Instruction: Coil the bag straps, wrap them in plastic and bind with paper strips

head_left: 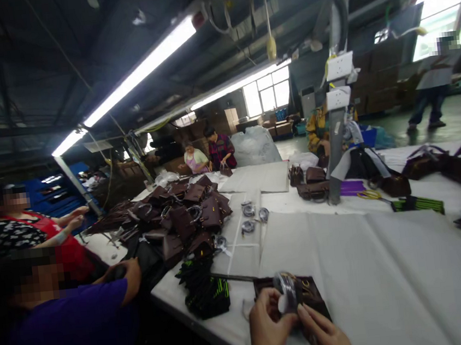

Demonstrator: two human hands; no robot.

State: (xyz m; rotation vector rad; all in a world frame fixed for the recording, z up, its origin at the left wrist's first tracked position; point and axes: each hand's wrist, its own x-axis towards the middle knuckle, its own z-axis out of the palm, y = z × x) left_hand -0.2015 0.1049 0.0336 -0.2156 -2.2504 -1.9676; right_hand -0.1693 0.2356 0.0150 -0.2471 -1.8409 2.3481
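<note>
My left hand (266, 322) is closed around a dark coiled strap in clear plastic wrap (288, 288). The fingertips of my right hand (324, 331) pinch at the lower edge of the same coil. Directly beneath, a dark brown handbag (315, 292) with gold-coloured lettering lies on the white-covered table (239, 295); my hands partly hide it. To the left of my hands rests a pile of black pieces with green markings (205, 290). Several similar wrapped coils (249, 226) lie farther back on a stack of pale sheets (240, 248).
A large heap of brown handbags (184, 221) covers the table's left part. A grey post with sockets (337, 145) rises through the table; yellow-handled scissors (368, 195) lie beside it. Two people sit close at left, one in a purple shirt (77, 326). Large pale sheets (358, 252) spread right.
</note>
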